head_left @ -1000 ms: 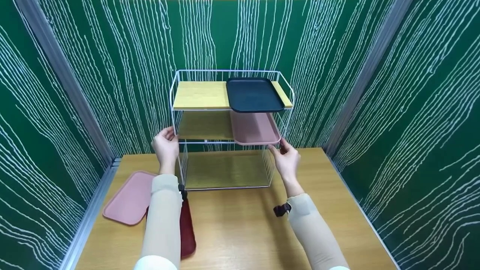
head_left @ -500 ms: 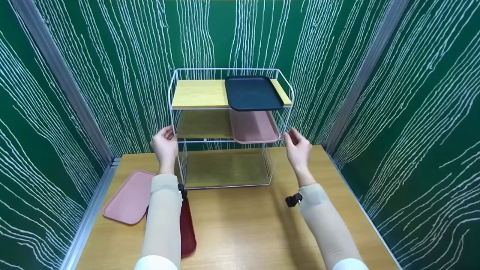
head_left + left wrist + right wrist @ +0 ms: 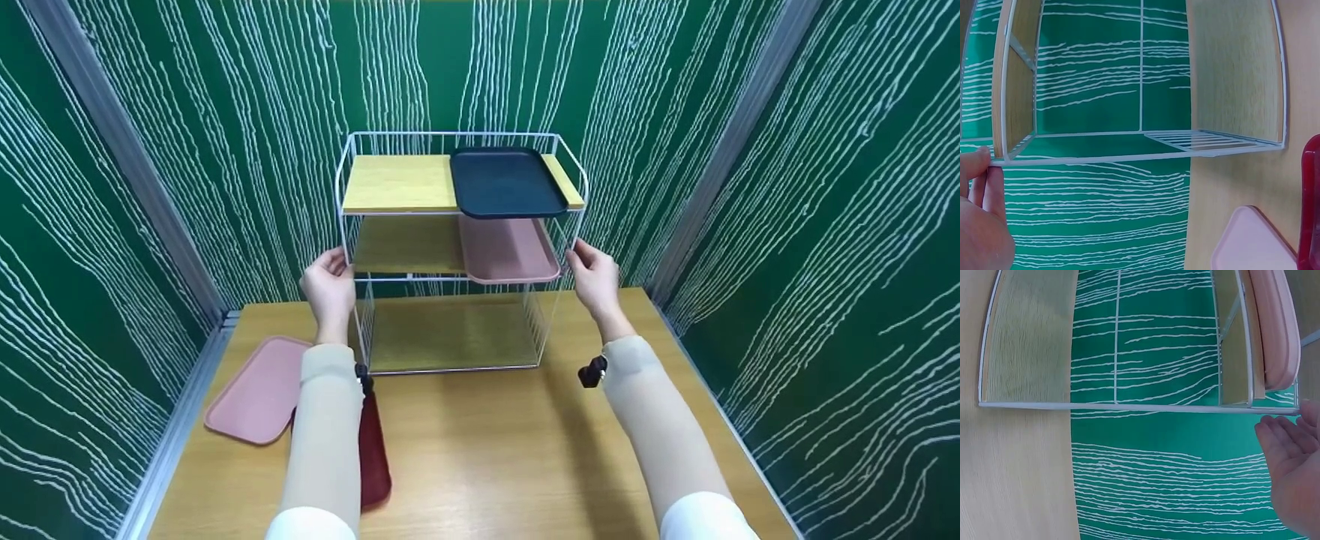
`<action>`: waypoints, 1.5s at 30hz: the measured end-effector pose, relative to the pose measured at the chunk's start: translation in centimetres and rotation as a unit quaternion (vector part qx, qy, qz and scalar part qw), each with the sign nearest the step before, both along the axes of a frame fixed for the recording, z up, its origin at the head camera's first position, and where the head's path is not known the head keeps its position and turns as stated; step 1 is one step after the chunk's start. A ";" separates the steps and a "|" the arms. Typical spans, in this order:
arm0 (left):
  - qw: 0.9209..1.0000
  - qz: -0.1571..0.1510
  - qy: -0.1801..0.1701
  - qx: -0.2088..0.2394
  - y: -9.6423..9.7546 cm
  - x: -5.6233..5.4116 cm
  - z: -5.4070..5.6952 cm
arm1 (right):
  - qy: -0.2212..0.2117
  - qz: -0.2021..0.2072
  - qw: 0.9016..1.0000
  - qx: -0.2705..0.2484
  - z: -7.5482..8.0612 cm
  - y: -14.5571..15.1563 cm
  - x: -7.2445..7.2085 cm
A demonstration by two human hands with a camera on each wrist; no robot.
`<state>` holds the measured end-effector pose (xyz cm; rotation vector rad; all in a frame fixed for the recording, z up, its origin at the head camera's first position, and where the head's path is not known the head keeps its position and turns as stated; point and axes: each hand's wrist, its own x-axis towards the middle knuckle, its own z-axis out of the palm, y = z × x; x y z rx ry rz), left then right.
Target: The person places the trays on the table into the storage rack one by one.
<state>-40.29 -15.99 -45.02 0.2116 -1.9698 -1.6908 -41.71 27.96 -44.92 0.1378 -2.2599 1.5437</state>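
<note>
A three-tier white wire rack (image 3: pixel 397 184) with wooden boards stands on the table between my hands. My left hand (image 3: pixel 328 292) pinches its left front post at middle-shelf height; the left wrist view shows thumb and fingers at the wire. On the other side, my right hand (image 3: pixel 598 281) holds the right front post just above that level, thumb and fingertips at the wire in the right wrist view. A black tray (image 3: pixel 510 184) lies on the top board toward the right. Below it, a pink tray (image 3: pixel 510 251) rests on the middle shelf, its front edge jutting out.
Another pink tray (image 3: pixel 259 390) lies on the table (image 3: pixel 480 450) at the left. A dark red tray (image 3: pixel 375 454) is partly hidden under my left forearm. Green walls with white wavy lines enclose the table's back and sides.
My right hand has left the front right corner of the middle-shelf pink tray and moved right and up to the rack's post. My left hand has stayed on the left post.
</note>
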 end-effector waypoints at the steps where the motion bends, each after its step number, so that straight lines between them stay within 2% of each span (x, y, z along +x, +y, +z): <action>1: 1.000 0.001 0.002 -0.002 0.0 0.0 0.0 | 0.005 -0.001 1.000 0.008 0.0 -0.1 -0.1; 5: 1.000 0.006 0.010 -0.001 0.1 0.0 0.0 | 0.021 -0.017 0.999 0.039 0.0 -0.4 -0.4; 10: 0.999 0.005 0.029 0.016 0.2 0.0 0.0 | 0.022 -0.027 0.998 0.058 -0.1 -0.6 -0.5; 19: 0.999 -0.004 0.022 0.033 0.0 0.0 -0.2 | 0.014 -0.042 0.995 0.094 0.1 -0.9 -0.4; 26: 1.000 0.002 0.022 0.007 0.0 0.1 -0.3 | 0.008 -0.040 0.995 0.088 0.1 -0.9 -0.3; 31: 1.000 -0.003 0.022 -0.001 -0.2 0.1 -0.1 | 0.011 -0.050 0.992 0.114 0.2 -1.1 -0.4; 36: 0.999 -0.028 0.017 -0.004 -1.0 0.3 -0.2 | 0.014 -0.053 0.990 0.130 0.0 -1.4 -0.7; 42: 0.995 -0.095 0.017 -0.006 -1.2 0.9 -0.4 | 0.019 -0.060 0.989 0.130 0.0 -1.1 -0.7; 45: 0.994 -0.111 0.018 0.005 -1.1 1.4 -0.4 | 0.025 -0.066 0.989 0.132 0.0 -1.0 -0.7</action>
